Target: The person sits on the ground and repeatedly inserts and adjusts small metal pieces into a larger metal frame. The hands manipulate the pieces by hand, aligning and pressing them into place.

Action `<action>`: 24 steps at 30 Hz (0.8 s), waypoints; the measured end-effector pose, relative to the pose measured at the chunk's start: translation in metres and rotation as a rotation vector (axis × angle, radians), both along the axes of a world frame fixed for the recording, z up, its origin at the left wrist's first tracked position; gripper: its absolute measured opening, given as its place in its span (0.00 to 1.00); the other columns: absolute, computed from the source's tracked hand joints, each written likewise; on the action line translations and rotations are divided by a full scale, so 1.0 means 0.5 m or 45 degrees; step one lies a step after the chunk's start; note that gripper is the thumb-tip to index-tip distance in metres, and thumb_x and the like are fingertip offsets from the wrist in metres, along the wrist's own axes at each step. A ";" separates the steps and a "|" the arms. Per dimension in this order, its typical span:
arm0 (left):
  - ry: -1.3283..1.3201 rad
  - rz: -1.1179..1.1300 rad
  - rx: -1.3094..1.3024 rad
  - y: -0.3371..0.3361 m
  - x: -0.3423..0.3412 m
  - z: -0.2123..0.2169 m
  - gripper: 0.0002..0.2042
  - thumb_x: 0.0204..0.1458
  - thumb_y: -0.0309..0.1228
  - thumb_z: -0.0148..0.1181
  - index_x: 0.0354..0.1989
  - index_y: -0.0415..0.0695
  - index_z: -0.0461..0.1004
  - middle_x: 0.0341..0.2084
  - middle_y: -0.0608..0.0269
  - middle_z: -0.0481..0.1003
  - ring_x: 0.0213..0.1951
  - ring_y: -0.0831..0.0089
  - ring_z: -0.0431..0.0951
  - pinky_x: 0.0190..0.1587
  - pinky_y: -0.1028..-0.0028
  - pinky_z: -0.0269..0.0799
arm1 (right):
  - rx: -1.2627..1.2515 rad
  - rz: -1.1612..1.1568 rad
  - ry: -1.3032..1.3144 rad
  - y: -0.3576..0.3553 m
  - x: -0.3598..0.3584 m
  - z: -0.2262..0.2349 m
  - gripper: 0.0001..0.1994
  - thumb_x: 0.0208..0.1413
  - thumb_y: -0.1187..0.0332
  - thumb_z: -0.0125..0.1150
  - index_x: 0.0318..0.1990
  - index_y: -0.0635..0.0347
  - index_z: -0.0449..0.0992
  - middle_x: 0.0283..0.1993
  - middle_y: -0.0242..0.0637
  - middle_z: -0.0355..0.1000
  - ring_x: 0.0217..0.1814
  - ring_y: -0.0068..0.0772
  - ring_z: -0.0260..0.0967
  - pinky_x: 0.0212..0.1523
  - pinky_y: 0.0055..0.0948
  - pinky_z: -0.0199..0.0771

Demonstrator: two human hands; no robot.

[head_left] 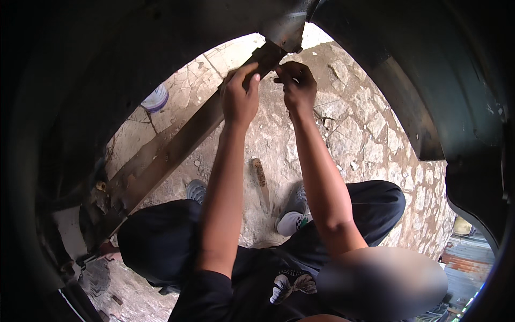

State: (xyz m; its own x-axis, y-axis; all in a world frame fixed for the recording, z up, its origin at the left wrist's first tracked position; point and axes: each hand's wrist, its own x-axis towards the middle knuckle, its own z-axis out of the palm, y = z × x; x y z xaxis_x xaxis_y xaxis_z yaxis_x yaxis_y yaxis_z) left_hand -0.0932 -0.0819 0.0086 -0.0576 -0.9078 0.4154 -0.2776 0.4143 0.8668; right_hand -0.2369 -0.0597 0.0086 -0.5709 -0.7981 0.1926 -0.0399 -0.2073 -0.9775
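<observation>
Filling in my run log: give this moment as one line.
left hand: grips rusty bar | right hand: pinching at bar's top end | file-like tool: on stone ground

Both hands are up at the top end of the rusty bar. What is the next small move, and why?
Probably keep the left hand gripping the rusty bar while the right hand works its pinched fingertips at the joint, since the bar's top end meets the metal there.

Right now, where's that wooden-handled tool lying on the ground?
In the head view the wooden-handled tool lies on the stone ground at centre, between the person's forearms, just left of the white-toed shoe and below both raised hands.
</observation>
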 end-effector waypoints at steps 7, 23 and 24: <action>-0.249 -0.160 0.192 -0.121 -0.026 0.011 0.33 0.61 0.49 0.63 0.69 0.41 0.66 0.60 0.44 0.74 0.64 0.49 0.72 0.65 0.59 0.67 | 0.027 0.015 0.058 -0.048 -0.001 -0.026 0.12 0.58 0.70 0.73 0.42 0.67 0.79 0.36 0.39 0.81 0.32 0.27 0.80 0.35 0.27 0.79; -0.155 -0.386 0.495 -0.142 -0.002 0.026 0.36 0.63 0.53 0.60 0.72 0.41 0.63 0.65 0.47 0.71 0.67 0.55 0.70 0.69 0.64 0.63 | 0.078 -0.087 0.148 -0.058 0.007 -0.032 0.12 0.54 0.68 0.76 0.30 0.63 0.77 0.29 0.39 0.81 0.28 0.23 0.77 0.31 0.26 0.75; -0.165 -0.396 0.479 -0.144 -0.003 0.026 0.36 0.63 0.53 0.60 0.72 0.41 0.63 0.66 0.47 0.70 0.68 0.55 0.69 0.69 0.64 0.63 | 0.063 -0.079 0.141 -0.051 -0.005 -0.046 0.13 0.54 0.68 0.77 0.30 0.63 0.76 0.28 0.39 0.80 0.27 0.23 0.77 0.30 0.26 0.74</action>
State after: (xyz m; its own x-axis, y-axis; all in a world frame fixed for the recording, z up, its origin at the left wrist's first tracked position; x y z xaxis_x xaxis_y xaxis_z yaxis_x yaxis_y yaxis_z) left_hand -0.0945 -0.1538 0.0215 -0.3783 -0.9251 0.0343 -0.3057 0.1598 0.9386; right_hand -0.2392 -0.0851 -0.0146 -0.5967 -0.7721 0.2187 -0.1597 -0.1528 -0.9753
